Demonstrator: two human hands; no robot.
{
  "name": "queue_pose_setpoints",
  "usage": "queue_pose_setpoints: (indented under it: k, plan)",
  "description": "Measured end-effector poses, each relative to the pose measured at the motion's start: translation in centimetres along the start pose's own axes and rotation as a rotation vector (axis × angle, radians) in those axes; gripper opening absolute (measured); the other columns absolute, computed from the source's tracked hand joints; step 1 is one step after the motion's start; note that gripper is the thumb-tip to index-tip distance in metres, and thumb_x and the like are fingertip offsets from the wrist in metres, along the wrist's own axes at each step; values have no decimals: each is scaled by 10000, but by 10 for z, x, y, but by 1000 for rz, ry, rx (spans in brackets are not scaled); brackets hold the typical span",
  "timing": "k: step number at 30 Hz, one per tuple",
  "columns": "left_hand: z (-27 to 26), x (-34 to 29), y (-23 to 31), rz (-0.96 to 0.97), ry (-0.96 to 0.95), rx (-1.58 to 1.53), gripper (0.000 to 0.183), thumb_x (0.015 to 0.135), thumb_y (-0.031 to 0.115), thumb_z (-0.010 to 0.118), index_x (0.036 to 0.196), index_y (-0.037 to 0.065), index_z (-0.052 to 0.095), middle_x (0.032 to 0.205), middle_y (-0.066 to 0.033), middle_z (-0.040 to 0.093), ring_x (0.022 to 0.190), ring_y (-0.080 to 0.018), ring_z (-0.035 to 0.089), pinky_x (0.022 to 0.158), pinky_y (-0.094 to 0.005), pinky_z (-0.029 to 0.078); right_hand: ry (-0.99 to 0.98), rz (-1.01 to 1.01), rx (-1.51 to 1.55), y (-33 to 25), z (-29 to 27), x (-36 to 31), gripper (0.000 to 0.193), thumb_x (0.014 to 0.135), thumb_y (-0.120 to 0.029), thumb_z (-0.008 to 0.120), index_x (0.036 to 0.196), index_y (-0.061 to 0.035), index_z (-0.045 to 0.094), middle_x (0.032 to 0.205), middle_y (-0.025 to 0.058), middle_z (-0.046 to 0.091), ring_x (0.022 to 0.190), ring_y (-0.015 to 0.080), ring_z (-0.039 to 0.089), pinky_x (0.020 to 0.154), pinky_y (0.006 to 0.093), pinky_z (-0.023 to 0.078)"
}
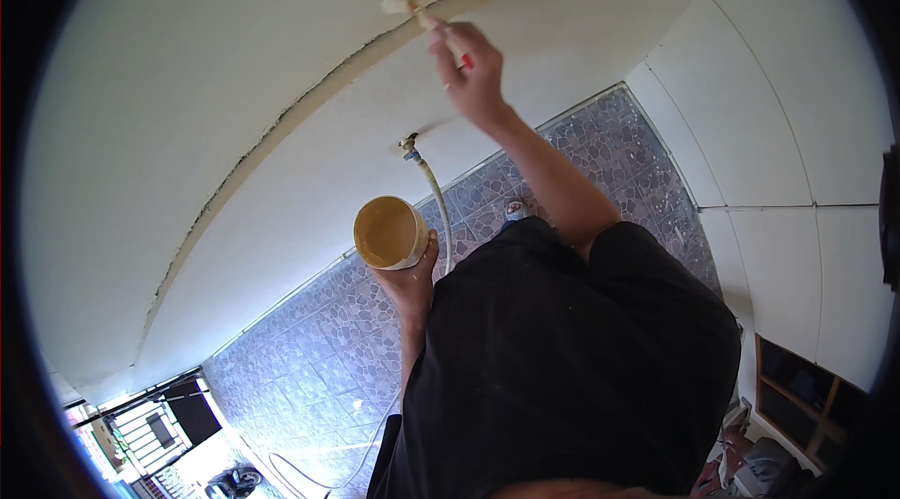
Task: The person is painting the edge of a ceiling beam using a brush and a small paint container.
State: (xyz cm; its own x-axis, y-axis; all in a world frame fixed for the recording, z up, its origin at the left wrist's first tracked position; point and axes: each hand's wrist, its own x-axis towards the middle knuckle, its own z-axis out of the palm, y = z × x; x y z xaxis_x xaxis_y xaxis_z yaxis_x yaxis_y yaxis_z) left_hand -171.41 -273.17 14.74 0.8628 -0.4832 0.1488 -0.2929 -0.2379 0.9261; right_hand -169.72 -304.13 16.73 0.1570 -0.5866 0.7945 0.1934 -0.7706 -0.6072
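Observation:
My right hand [476, 72] is closed round the handle of a paintbrush [401, 5], arm stretched up toward the wall. The brush's pale bristles are at the white wall [281, 49], just above a long ledge [309, 100] with a rough dark line along its edge. Whether the bristles press on the wall is hard to tell. Lower and to the left, my left hand [410, 291] grips a round paint tub [391, 233] from below and the side. Its mouth faces up, and the inside looks yellowish-tan; how full it is I cannot make out.
A tap [410, 144] juts from the wall beside the tub, with a hose [437, 194] hanging down behind my left hand. Patterned tiles cover the floor [319, 349]. White panels [759, 143] stand at the right, a brown-framed window [802, 396] below them. A gate [150, 429] is far left.

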Motion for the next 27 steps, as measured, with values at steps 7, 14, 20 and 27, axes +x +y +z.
queue_pose_setpoints:
  k: [7,14,20,27]
  plan:
    - [0,-2,-5,6,22,16,597,797,143,941,1263,-3,597,1115,-98,683,1012,-204,675,912,-370,560,235,60,-215,37,-64,39,228,1047,-55,666,1252,21,731,984,92,696,774,128,717,531,240,534]
    - [5,1,-1,-2,-11,-19,545,804,139,936,1225,-5,620,1082,-95,698,974,-201,685,892,-366,567,16,-164,-97,-14,16,11,268,962,3,708,1230,0,709,997,165,688,813,334,693,699,392,569]
    - [5,0,-9,-50,-56,2,680,762,153,964,1292,-5,568,1192,-119,638,1078,-230,646,956,-400,527,20,-137,104,-15,8,14,191,1009,-29,701,1191,21,730,960,108,720,745,117,679,579,259,516]
    - [4,-4,-7,-63,-47,-49,690,770,129,954,1319,-4,558,1213,-119,638,1090,-230,645,969,-395,525,285,41,-154,31,-59,61,124,1012,-50,704,1089,38,745,920,137,714,681,206,682,554,323,524]
